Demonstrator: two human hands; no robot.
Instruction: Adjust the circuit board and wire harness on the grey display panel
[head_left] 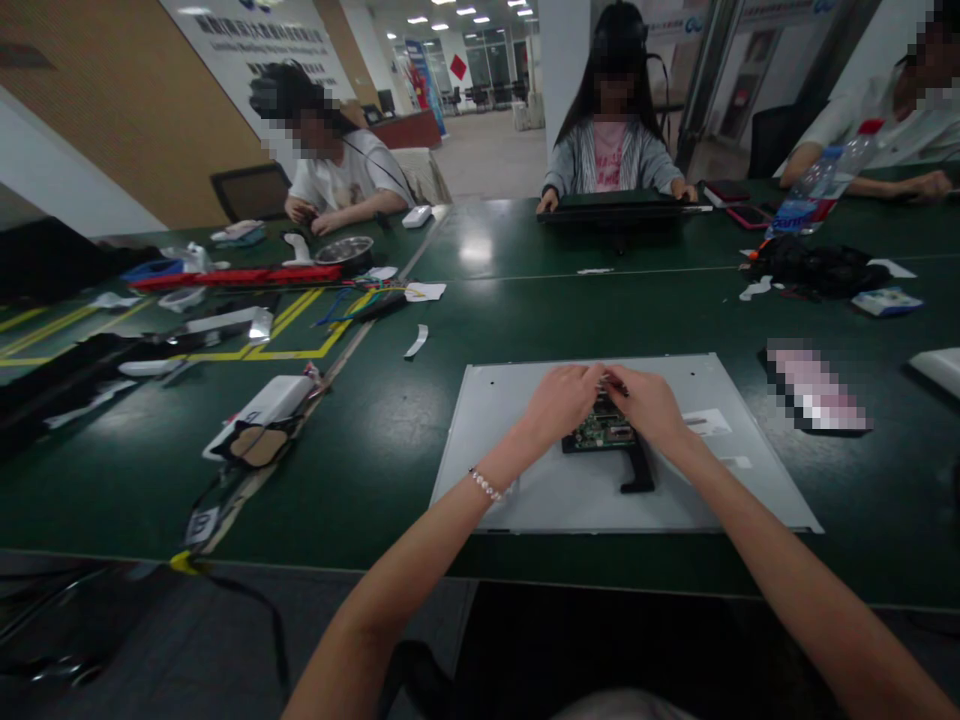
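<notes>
A pale grey flat panel (pixel 517 490) lies on the green table before me. On it rests a green circuit board (pixel 600 432) with a black bracket (pixel 639 475) reaching toward me from its lower side. My left hand (pixel 564 402) comes over the board's upper left, fingers closed in a pinch. From the other side my right hand (pixel 646 402) meets it at the board's top edge, its fingers also pinched. The fingertips nearly touch, and whatever is between them is too small and hidden to make out. White labels (pixel 709 422) stick to the panel at right.
A phone (pixel 817 388) lies right of the panel. Left is a white power strip-like box (pixel 262 420) with a cable. Bottles (pixel 825 180) and black cables (pixel 814 268) stand farther right. Across the table, one person holds a black screen (pixel 622 213); others sit at both sides.
</notes>
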